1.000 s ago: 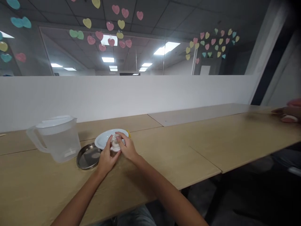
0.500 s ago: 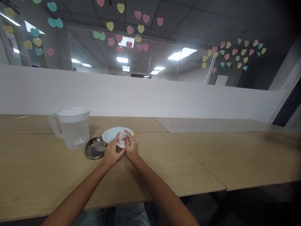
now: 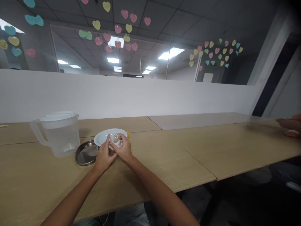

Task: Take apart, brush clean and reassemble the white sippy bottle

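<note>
A small clear, rounded container with a whitish part is held between my two hands. My left hand grips it from the left, and my right hand wraps its right side. Just behind the hands is a white plate, partly covered by them. Left of my left hand lies a round, shallow metal tray. The lower side of the held container is hidden by my fingers.
A lidded translucent pitcher holding clear liquid stands left of the tray. Something yellow shows at the plate's right edge. Another person's hand is at the far right, near a pinkish object.
The view has swung to the right, bringing another person's hand into sight. My right thumb has shifted lower and leftward across the container, which both hands still hold.
</note>
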